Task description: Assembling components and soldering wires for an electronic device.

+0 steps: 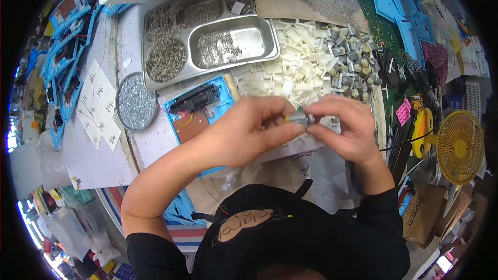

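Note:
In front of my chest, a small grey electric motor (299, 118) with a yellowish end is held between both hands. My left hand (251, 127) is closed, its thumb and fingers pinching the motor from the left. My right hand (346, 127) has its index finger and thumb closed at the motor's right end. Just beyond lies a heap of white plastic parts (298, 65), with a pile of similar small motors (355, 57) to its right. Left of my left hand is a blue plastic housing (224, 98) fitted with a black part and wires.
A compartmented metal tray (236, 66) of small metal parts stands at the back. Left of it is a round dish (136, 101) of tiny silver pieces, beside marked paper sheets (96, 106). Cardboard (311, 0) lies behind the heap. A yellow fan (460, 148) stands at right.

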The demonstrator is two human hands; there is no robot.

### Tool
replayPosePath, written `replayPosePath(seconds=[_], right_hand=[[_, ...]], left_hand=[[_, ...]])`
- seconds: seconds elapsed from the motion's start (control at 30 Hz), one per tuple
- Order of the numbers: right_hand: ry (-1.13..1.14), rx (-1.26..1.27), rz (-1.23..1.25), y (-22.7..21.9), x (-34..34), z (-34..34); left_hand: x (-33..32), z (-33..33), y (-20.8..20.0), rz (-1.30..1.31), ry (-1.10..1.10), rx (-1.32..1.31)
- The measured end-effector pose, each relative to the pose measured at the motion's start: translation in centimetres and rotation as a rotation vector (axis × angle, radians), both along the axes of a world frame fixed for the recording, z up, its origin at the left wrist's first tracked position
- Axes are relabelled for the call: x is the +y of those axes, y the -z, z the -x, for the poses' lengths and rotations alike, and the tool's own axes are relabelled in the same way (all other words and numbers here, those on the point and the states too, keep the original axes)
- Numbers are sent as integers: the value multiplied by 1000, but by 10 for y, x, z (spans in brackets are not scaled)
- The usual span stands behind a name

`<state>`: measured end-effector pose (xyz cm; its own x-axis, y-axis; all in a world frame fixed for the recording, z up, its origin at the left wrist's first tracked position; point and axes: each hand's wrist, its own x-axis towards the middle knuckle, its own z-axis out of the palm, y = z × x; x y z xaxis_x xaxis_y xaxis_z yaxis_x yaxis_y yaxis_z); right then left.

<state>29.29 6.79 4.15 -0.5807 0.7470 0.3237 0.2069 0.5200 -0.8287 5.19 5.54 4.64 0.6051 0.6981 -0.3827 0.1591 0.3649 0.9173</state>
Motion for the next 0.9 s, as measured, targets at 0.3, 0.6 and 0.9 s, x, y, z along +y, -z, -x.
replayPosePath(seconds=[0.3,0.6,0.9], right_hand=[[-108,989,1057,46,-13,-24],[144,933,1055,51,-32,-79],[325,38,526,47,-30,-61]], left_hand=[[162,-48,27,-918,-215,592],[221,-107,80,-1087,-230,881],[217,-107,73,-1363,-210,852]])
